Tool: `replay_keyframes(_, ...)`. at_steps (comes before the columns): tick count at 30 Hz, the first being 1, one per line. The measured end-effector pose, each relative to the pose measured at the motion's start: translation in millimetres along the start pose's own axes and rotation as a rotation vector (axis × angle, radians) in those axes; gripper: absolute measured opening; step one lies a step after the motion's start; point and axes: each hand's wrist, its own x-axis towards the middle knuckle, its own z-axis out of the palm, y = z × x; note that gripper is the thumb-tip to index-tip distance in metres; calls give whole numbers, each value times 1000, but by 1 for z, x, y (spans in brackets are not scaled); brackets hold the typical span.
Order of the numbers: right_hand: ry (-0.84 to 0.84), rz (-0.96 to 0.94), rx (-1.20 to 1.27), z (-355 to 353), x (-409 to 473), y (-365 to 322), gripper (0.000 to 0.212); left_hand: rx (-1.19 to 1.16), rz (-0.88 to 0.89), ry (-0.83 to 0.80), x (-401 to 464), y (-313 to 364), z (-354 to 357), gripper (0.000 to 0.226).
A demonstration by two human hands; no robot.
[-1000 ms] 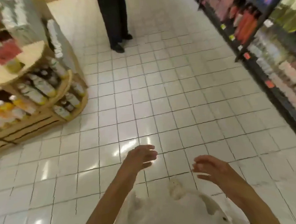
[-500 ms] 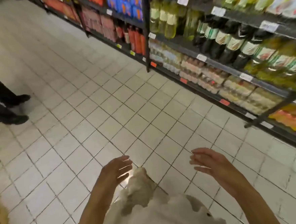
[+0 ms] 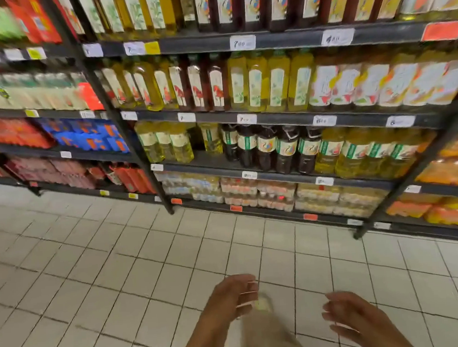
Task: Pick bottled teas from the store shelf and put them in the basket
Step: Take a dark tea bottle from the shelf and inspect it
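A dark metal store shelf [image 3: 281, 117] fills the upper half of the head view, stocked with rows of bottled teas. Yellow tea bottles [image 3: 267, 81] stand on the middle shelf beside dark tea bottles [image 3: 205, 83]. One shelf lower stand more dark bottles [image 3: 267, 149] and yellow ones [image 3: 356, 153]. My left hand [image 3: 231, 297] hangs low over the tiled floor, fingers relaxed, holding nothing. My right hand [image 3: 352, 319] is beside it, fingers loosely spread, also empty. Both hands are well short of the shelf. No basket is in view.
White tiled floor [image 3: 94, 277] lies between me and the shelf. Shrink-wrapped multipacks [image 3: 256, 193] fill the bottom shelf. Red and blue cartons [image 3: 84, 134] fill the bay to the left. Slanted shelf uprights [image 3: 152, 178] reach the floor. My trouser leg [image 3: 263, 333] shows between my arms.
The view has swung right from the aisle to face the tea shelf squarely, and the shelf is much closer. The other person has left the view. Both hands stay low and empty.
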Motion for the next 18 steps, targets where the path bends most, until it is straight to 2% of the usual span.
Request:
replay_keyframes(4,0,-143,-45,19,83,-89,16,-14,68,-8,78,78,8,25)
replay_keyframes(9,-61,-449,-104,57,159,-242,32,20,228,16,154,202,-7,20)
replay_keyframes(15,-136,-802,-144,127,232,-410,40,43,543,49,234,376,-26,17)
replay_keyframes(18,-148,-955,-137,166,263,-479,37,9,731,75,264,455,-34,16)
